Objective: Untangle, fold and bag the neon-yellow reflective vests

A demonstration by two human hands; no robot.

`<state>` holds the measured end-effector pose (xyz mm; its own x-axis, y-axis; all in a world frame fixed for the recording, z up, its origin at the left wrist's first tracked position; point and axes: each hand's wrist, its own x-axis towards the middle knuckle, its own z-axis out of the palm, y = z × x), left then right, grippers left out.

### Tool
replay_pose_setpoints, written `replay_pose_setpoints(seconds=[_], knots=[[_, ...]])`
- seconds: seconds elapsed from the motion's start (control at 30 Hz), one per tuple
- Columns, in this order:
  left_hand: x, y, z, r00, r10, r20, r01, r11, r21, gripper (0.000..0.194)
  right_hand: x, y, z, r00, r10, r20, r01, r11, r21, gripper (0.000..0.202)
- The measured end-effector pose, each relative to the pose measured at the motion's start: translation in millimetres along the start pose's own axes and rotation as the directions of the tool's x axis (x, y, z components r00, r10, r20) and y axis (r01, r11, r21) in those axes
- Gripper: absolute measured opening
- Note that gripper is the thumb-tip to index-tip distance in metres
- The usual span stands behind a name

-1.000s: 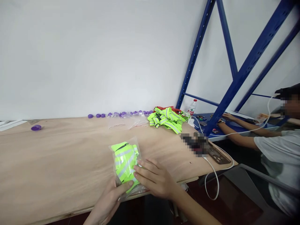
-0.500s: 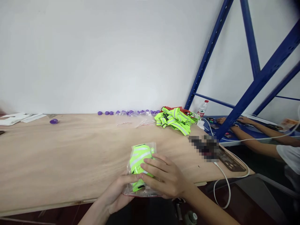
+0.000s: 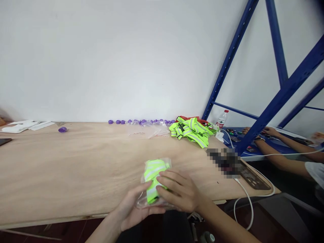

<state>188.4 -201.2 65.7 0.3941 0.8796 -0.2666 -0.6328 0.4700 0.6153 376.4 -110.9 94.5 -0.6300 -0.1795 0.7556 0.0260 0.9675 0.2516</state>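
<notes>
lh [image 3: 130, 209]: now shows more below clr bag [image 3: 153, 168] | rh [image 3: 181, 191]: still atop

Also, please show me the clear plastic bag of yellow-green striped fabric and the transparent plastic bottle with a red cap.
Clear plastic bag of yellow-green striped fabric [image 3: 153, 176]: head view, middle of front face.
Transparent plastic bottle [image 3: 222, 120]: head view, middle of body.
</notes>
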Motion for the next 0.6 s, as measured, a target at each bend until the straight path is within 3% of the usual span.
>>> replay_pose_setpoints(seconds=[0.07, 0.1, 0.13, 0.2, 0.23, 0.27, 0.33, 0.37, 0.43, 0.5, 0.6], knots=[[-1, 7, -11.6, 0.999, 0.03, 0.029, -0.035, 0.983, 0.181, 0.075, -1, 2, 3, 0.974, 0.212, -0.084, -0.201, 0.972, 0.123, 0.019], [-1, 12, -17.5, 0.991, 0.137, -0.006, -0.129, 0.945, 0.299, 0.081, -2, 3, 5, 0.928, 0.356, -0.106, -0.33, 0.922, 0.203, 0.02], [-1, 17, -22.3, 0.952, 0.3, -0.058, -0.248, 0.87, 0.426, 0.077, -3, 4, 9, 0.858, 0.503, -0.103, -0.458, 0.841, 0.288, 0.02], [2, 26, -26.5, 0.77, 0.625, -0.126, -0.426, 0.651, 0.628, 0.056, -3, 6, 20, 0.674, 0.739, -0.009, -0.658, 0.606, 0.448, 0.018], [4, 29, -25.5, 0.701, 0.703, -0.123, -0.454, 0.572, 0.683, 0.046, -2, 6, 26, 0.581, 0.812, 0.053, -0.712, 0.477, 0.515, 0.017], [7, 32, -23.1, 0.683, 0.722, -0.109, -0.458, 0.539, 0.706, 0.043, -2, 7, 32, 0.5, 0.859, 0.113, -0.737, 0.353, 0.576, 0.018], [15, 33, -16.6, 0.73, 0.678, -0.088, -0.456, 0.579, 0.676, 0.043, 0, 8, 43, 0.38, 0.901, 0.21, -0.726, 0.15, 0.671, 0.023], [20, 32, -14.0, 0.754, 0.65, -0.092, -0.455, 0.619, 0.64, 0.042, 0, 8, 48, 0.336, 0.91, 0.242, -0.707, 0.074, 0.704, 0.028], [28, 28, -12.4, 0.762, 0.633, -0.135, -0.47, 0.685, 0.557, 0.038, 0, 10, 54, 0.266, 0.923, 0.276, -0.667, -0.03, 0.744, 0.036], [35, 23, -15.3, 0.746, 0.638, -0.191, -0.495, 0.722, 0.484, 0.036, -2, 11, 56, 0.227, 0.925, 0.304, -0.642, -0.093, 0.761, 0.04], [41, 15, -20.8, 0.717, 0.651, -0.251, -0.537, 0.744, 0.397, 0.034, -8, 11, 57, 0.225, 0.92, 0.322, -0.613, -0.123, 0.781, 0.041]])
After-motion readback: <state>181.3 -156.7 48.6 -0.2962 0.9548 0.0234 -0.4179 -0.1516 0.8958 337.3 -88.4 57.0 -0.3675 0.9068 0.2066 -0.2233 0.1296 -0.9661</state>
